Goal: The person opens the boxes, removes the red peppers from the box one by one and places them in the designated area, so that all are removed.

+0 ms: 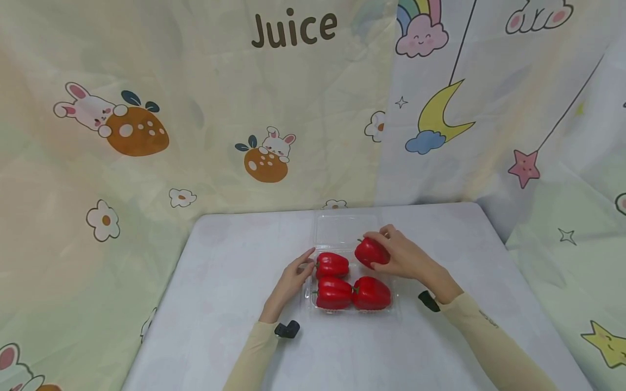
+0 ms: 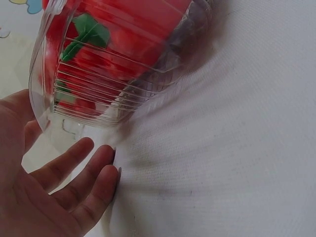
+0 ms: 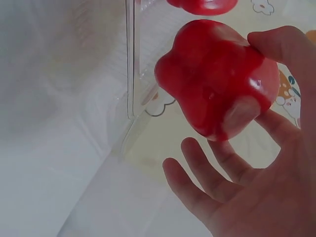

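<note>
My right hand (image 1: 403, 255) grips a red bell pepper (image 1: 370, 252) between thumb and fingers, over the back right part of a clear plastic clamshell box (image 1: 353, 262). In the right wrist view the thumb presses one side of that pepper (image 3: 217, 79), while several fingers spread away from it. Three more red bell peppers lie in the box: one at the back left (image 1: 332, 265), two along the front (image 1: 334, 293). My left hand (image 1: 292, 279) is at the box's left side, fingers loosely extended. The left wrist view shows its fingers beside the ribbed plastic wall (image 2: 89, 106).
The box's clear lid (image 1: 347, 228) lies folded back toward the table's far edge. A white cloth covers the table (image 1: 220, 271). Behind stands a printed curtain (image 1: 195, 136) with cartoon rabbits, a moon and stars.
</note>
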The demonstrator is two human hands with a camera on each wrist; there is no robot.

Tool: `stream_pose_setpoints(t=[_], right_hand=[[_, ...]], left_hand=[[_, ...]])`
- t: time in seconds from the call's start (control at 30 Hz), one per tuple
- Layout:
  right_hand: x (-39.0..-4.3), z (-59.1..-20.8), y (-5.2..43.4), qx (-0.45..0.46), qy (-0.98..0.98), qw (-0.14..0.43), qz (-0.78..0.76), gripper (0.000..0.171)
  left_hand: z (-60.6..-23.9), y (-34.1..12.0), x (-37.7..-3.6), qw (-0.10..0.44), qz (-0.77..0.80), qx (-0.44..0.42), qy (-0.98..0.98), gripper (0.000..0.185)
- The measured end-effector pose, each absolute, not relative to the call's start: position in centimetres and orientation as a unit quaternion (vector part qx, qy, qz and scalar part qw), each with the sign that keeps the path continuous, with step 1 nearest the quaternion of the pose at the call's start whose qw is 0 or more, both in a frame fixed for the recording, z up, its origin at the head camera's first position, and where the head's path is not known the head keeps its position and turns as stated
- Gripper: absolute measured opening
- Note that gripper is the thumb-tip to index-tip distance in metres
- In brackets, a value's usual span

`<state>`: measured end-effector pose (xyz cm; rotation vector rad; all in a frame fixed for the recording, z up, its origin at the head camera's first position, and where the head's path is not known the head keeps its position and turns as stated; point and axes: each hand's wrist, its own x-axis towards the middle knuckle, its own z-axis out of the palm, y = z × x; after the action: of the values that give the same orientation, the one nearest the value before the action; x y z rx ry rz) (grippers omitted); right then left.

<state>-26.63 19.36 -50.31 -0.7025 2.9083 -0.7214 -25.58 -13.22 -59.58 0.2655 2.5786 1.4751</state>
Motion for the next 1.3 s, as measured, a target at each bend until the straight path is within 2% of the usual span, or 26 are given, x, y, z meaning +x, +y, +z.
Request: stream_pose_setpoints(t=[0.67,0.9,1.3], right_hand=[[-27.1,-50.4,20.7,-0.170,0.958,-0.034,-0.228,0.084],[-27.5,-50.5,21.3,-0.148,0.960,-0.028,-0.237,0.079],[-27.9,-50.4,22.0,-0.111,0.962,-0.031,-0.249,0.083]], left_hand=[[-59.7,-13.2,-25.6,0.078,0.497,0.089,0.860,0.053],[-59.7,-13.2,-25.6,0.076,0.495,0.088,0.861,0.052],[-59.6,-13.2,-25.5,0.076,0.498,0.088,0.859,0.051]])
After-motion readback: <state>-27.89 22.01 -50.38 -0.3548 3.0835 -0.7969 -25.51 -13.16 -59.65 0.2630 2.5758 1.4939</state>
